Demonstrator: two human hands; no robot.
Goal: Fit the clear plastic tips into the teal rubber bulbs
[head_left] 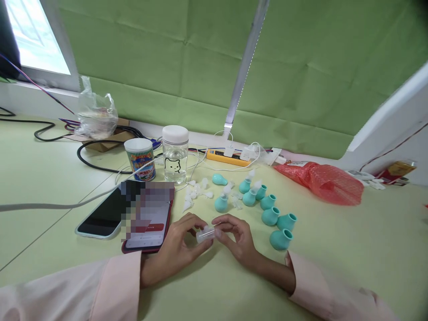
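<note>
Between both hands, just above the table, is a small clear plastic tube (206,234). My left hand (182,240) pinches its left end with thumb and fingers. At the right end, the fingertips of my right hand (236,236) close on it too; that end is partly hidden. Beyond the hands lie several small translucent white pieces (197,191). A teal rubber bulb (221,203) stands close by with a clear nozzle in its top. To the right, several open-necked teal bulbs (281,240) stand in a loose row, and one bulb (219,179) lies on its side.
Two phones, one dark-screened (103,214) and one lit (150,223), lie left of my hands. Behind them stand a noodle cup (142,162) and a lidded water bottle (175,156). An orange power strip (214,155), cables and a red plastic bag (324,183) line the back.
</note>
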